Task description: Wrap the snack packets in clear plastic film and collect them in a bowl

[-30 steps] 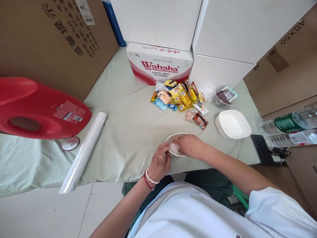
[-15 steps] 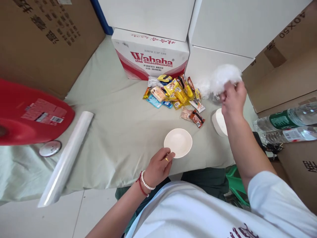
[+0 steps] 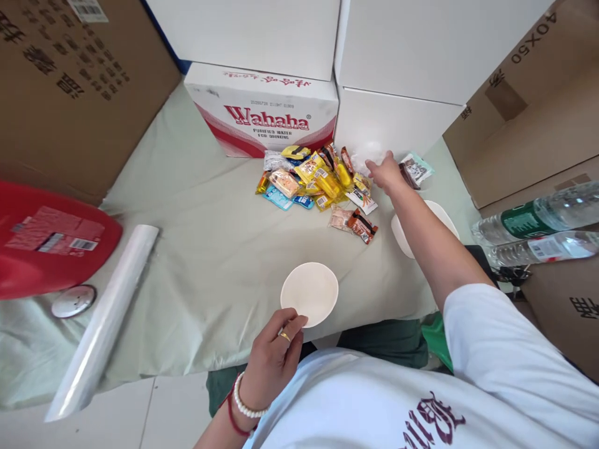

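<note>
My left hand (image 3: 274, 349) is curled at the table's near edge, its fingertips pinching the near rim of a round white bowl (image 3: 309, 292) that has nothing in it. My right hand (image 3: 386, 172) reaches far across the green cloth, palm down, fingers stretched out and touching a wad of crumpled clear plastic (image 3: 369, 153) beside the white box. A pile of small snack packets (image 3: 318, 181) lies just left of that hand. My forearm crosses over a square white bowl (image 3: 407, 240).
A Wahaha water carton (image 3: 262, 115) and white boxes (image 3: 397, 56) close off the back, cardboard boxes (image 3: 70, 81) the sides. A red container (image 3: 47, 249), a small round lid (image 3: 72, 300) and a cling-film roll (image 3: 105, 308) lie at left. Two water bottles (image 3: 538, 221) lie at right.
My right hand took the plastic wad out of the round bowl, lifted it, then lowered it by the snack pile at the back. My left hand stayed at the bowl's rim.
</note>
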`<state>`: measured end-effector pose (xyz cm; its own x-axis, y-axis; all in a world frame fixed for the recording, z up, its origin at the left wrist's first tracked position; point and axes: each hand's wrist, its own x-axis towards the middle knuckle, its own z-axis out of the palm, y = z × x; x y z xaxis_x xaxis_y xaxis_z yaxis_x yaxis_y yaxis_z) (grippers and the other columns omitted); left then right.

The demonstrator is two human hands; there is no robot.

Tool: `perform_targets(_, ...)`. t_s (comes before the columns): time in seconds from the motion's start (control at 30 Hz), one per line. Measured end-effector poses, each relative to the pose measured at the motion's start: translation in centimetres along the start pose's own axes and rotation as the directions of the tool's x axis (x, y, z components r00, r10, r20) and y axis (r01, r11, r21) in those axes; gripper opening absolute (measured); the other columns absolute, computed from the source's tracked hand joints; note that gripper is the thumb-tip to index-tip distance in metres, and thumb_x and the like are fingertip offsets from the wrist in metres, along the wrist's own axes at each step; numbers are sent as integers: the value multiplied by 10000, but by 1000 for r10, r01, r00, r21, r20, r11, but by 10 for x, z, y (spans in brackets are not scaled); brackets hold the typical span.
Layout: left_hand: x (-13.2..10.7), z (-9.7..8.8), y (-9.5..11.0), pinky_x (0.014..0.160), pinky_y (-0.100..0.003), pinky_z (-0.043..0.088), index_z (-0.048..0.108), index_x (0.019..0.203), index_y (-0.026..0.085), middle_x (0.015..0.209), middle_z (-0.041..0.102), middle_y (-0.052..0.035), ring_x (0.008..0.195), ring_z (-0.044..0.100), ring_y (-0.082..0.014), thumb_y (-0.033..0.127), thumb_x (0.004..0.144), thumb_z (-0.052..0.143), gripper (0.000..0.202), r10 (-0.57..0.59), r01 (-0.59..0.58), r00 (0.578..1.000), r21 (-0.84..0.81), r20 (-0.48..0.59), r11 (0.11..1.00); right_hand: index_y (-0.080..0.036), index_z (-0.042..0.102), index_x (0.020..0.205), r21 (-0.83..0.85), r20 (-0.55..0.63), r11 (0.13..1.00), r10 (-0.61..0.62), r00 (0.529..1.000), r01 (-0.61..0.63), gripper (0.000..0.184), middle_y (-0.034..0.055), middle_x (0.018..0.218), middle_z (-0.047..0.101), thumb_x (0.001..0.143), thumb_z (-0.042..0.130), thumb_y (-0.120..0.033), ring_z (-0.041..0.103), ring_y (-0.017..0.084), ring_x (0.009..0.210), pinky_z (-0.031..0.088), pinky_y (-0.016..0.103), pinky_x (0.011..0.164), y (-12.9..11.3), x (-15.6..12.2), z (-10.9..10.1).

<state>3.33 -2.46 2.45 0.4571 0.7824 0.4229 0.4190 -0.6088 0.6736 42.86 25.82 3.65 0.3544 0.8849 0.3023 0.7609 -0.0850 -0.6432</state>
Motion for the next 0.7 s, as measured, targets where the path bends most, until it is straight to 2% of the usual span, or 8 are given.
perform_targets(0.1,11,8,7,722,-182,566,605,1167,202,1058,618,-65,853,674,-99,-16,930,523,333,15,-15,1000,-41,8,999,-132,505,1462,-43,-3,999,-20,1000,20,676,126,977,720,936,630,-538,681,325,1040,512,516,991,-8,-52,-58)
perform_targets(0.2,26,21,16,720,-186,561,607,1164,199,1038,620,-62,842,663,-99,-10,930,525,325,48,-45,998,-92,33,995,-247,674,1267,27,106,985,-173,979,171,377,59,908,729,1015,539,-491,706,249,886,579,430,892,-27,-142,-118)
perform_targets(0.33,45,42,32,725,-201,561,608,1148,198,1021,627,-66,850,655,-111,0,932,521,307,126,-109,988,-167,94,980,-263,666,1328,203,444,855,-515,734,477,360,128,1359,670,991,642,-385,711,228,1083,604,361,906,-41,-259,-161)
perform_targets(0.4,51,52,41,764,-213,578,608,1168,202,1028,633,-71,887,662,-120,-4,934,510,327,172,-143,977,-205,129,968,-244,636,1366,150,488,832,-531,692,534,368,144,1417,641,1005,625,-320,726,200,1041,618,313,827,-39,-295,-166)
perform_targets(0.5,55,63,51,849,-250,605,571,1319,211,1212,620,-124,992,673,-136,-4,935,513,444,235,-207,964,-207,124,956,-241,677,1252,78,416,828,-533,737,555,289,91,1173,751,1024,515,-167,736,173,926,611,282,765,-29,-318,-172)
perform_targets(0.57,54,64,51,892,-285,615,528,1407,222,1364,556,-164,1056,670,-152,12,936,539,516,241,-225,966,-160,90,961,-272,695,1192,7,289,877,-461,839,480,288,69,1072,760,1010,504,-154,734,200,942,612,326,812,-18,-315,-185)
perform_targets(0.63,50,59,43,910,-316,619,541,1397,233,1402,533,-165,1086,667,-169,35,938,568,501,194,-190,979,-77,55,979,-326,707,1141,-121,114,948,-282,953,295,235,64,1057,747,997,545,-235,726,238,945,604,382,830,-2,-296,-204)
perform_targets(0.7,42,49,27,895,-331,621,595,1311,238,1351,568,-144,1077,671,-182,55,942,578,413,107,-107,994,25,14,994,-346,717,1063,-246,-88,967,-83,993,59,160,63,994,733,964,593,-327,708,272,894,580,421,802,22,-259,-223)
